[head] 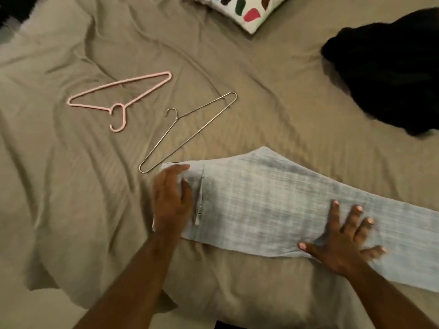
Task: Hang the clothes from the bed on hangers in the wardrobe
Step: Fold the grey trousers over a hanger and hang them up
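A pair of pale blue jeans (pixel 273 200) lies folded lengthwise across the bed, waistband to the left, leg running off to the right. My left hand (pixel 171 200) lies on the waistband end, fingers slightly curled over its edge. My right hand (pixel 344 241) presses flat on the leg with fingers spread. A metal wire hanger (pixel 187 132) lies just beyond the waistband. A pink hanger (pixel 118 100) lies further left. A black garment (pixel 384 72) is heaped at the far right.
The bed is covered by a wrinkled tan sheet (pixel 71 198). A white pillow with coloured patches (pixel 237 10) sits at the far edge. The bed's near edge runs along the bottom left.
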